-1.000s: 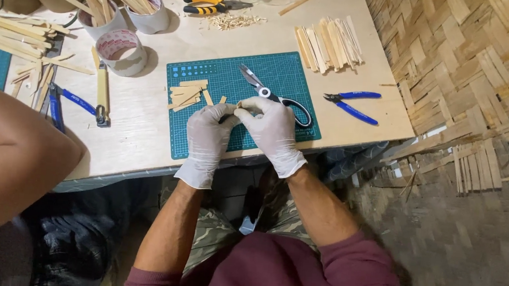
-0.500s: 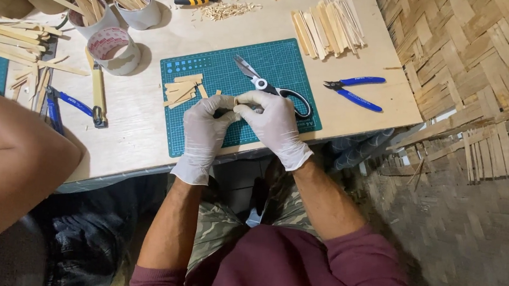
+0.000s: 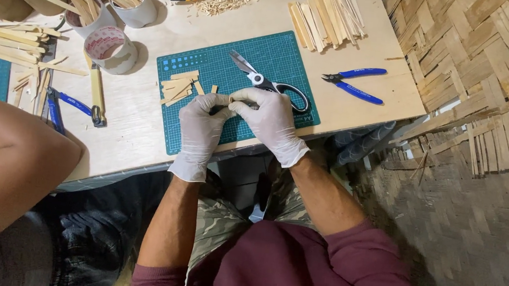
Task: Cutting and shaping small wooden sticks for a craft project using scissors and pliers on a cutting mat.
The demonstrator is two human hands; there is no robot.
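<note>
Both my hands wear white gloves and meet over the green cutting mat (image 3: 274, 53). My left hand (image 3: 202, 126) and my right hand (image 3: 268, 121) pinch a small thin bamboo piece (image 3: 232, 100) between their fingertips. Black-handled scissors (image 3: 266, 82) lie on the mat just behind my right hand. A small heap of short cut bamboo strips (image 3: 178, 87) lies on the mat beside my left hand.
Blue pliers (image 3: 358, 83) lie right of the mat, a bundle of bamboo strips (image 3: 327, 17) behind them. White cups (image 3: 112, 48) with sticks, a yellow-handled tool (image 3: 96, 89) and blue-handled pliers (image 3: 64, 107) sit at left. Another person's arm (image 3: 7, 164) is at the left. Woven bamboo matting (image 3: 488, 71) lies at the right.
My two hands stay together on the mat, working the small piece; the view has shifted slightly. The other person's arm has barely moved.
</note>
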